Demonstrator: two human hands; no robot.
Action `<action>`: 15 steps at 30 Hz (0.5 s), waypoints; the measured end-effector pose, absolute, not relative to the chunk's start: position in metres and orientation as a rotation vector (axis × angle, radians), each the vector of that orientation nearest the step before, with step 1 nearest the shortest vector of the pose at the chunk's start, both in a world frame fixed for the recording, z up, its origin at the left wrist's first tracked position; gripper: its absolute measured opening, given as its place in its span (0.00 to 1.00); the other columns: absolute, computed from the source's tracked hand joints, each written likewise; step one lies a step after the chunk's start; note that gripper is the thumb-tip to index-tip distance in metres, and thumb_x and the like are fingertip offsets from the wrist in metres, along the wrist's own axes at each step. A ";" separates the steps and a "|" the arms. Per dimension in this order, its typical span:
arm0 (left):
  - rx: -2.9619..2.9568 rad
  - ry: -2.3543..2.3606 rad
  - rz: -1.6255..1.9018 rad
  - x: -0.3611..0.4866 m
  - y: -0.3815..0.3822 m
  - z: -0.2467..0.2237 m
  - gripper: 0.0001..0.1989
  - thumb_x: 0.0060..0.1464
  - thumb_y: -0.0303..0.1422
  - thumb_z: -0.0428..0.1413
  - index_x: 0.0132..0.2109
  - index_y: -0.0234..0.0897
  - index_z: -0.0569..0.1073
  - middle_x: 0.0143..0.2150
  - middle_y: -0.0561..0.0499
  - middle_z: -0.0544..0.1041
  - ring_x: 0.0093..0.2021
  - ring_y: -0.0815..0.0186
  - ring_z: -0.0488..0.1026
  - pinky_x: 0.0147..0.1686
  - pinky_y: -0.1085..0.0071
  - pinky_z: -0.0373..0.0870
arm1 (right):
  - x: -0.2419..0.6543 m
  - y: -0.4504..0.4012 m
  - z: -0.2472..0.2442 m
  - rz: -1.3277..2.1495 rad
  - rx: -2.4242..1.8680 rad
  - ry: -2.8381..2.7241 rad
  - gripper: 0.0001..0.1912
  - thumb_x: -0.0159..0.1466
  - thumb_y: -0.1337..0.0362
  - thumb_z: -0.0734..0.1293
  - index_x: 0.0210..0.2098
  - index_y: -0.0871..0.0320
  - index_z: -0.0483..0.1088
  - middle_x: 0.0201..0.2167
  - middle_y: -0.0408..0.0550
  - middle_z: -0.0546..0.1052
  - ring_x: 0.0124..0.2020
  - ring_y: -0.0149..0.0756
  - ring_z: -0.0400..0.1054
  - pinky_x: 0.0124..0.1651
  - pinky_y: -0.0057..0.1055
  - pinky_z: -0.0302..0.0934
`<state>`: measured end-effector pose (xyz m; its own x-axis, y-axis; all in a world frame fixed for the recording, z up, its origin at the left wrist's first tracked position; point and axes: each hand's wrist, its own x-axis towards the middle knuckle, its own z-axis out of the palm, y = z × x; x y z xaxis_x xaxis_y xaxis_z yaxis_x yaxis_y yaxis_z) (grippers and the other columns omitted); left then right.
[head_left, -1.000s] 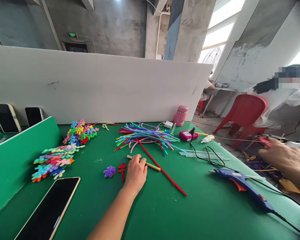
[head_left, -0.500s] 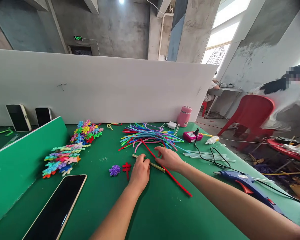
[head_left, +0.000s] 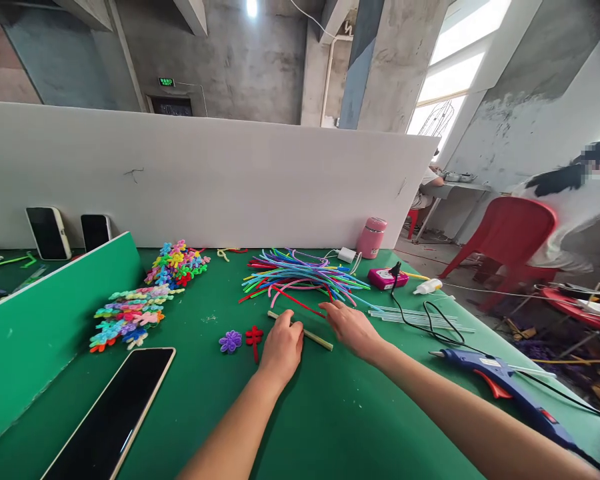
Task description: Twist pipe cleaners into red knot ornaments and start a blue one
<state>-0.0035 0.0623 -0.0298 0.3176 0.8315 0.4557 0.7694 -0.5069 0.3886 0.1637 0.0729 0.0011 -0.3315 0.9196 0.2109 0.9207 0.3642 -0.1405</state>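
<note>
Inside green table's (head_left: 330,427) far edge, clasps stick (head_left: 317,340) in left hand (head_left: 282,343), pinches red stem (head_left: 298,301) in right hand (head_left: 353,327); faces concrete wall (head_left: 250,67).

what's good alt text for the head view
Left hand on a tan stick, right hand holding a red pipe cleaner, at a green table with a multicoloured pile of pipe cleaners, fuzzy flowers, a phone and a blue glue gun.

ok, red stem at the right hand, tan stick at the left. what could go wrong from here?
The red stem at the right hand lies against the colored pile, so pulling it might drag others out. The tan stick could roll if the left hand lets go. The right forearm runs close beside the glue gun and might knock it.
</note>
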 end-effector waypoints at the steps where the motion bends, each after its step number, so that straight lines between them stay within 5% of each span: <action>1: 2.464 1.503 0.952 -0.003 0.062 -0.029 0.09 0.50 0.22 0.47 0.32 0.34 0.71 0.45 0.39 0.69 0.45 0.56 0.69 0.40 0.59 0.68 | 0.166 0.071 0.001 -0.017 -1.608 -2.352 0.17 0.61 0.73 0.53 0.48 0.59 0.62 0.39 0.54 0.70 0.36 0.37 0.68 0.35 0.29 0.60; 11: 2.489 1.328 0.989 0.002 0.061 -0.030 0.13 0.55 0.25 0.43 0.41 0.33 0.70 0.54 0.37 0.62 0.49 0.60 0.67 0.41 0.66 0.69 | 0.169 0.051 -0.013 0.058 -1.424 -2.008 0.14 0.63 0.67 0.53 0.42 0.59 0.67 0.35 0.51 0.71 0.33 0.36 0.69 0.34 0.30 0.63; 15: 2.551 1.206 0.965 0.006 0.051 -0.024 0.13 0.54 0.25 0.43 0.41 0.34 0.71 0.48 0.40 0.68 0.47 0.61 0.68 0.44 0.65 0.67 | 0.170 0.045 -0.013 0.111 -1.373 -2.007 0.13 0.63 0.66 0.54 0.39 0.58 0.68 0.32 0.48 0.72 0.31 0.35 0.68 0.32 0.27 0.61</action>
